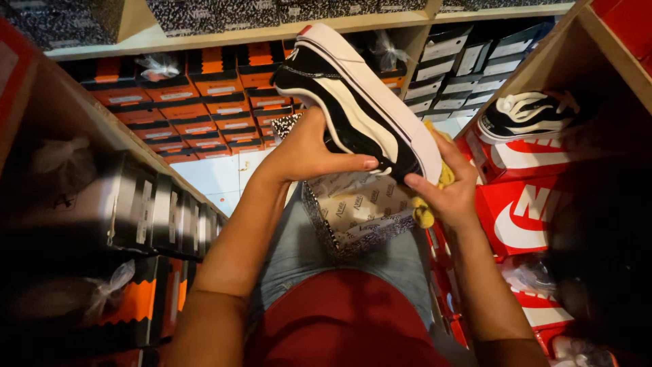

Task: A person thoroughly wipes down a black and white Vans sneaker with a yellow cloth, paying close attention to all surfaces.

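My left hand (309, 153) grips a black and white sneaker (353, 95) from below, thumb lying along its side, holding it up tilted with the white sole facing right. My right hand (448, 190) holds a yellow cloth (428, 211) pressed against the shoe's heel and sole edge. Under the shoe, an open patterned shoebox (356, 214) with printed paper inside rests on my lap, on grey-blue trousers. I wear a red top.
Shelves of stacked shoeboxes surround me: orange and black ones (210, 102) ahead, dark ones (136, 211) on the left, red ones (530, 211) on the right. A second black and white sneaker (526, 115) lies on the right shelf. Pale floor tiles (217, 177) show below.
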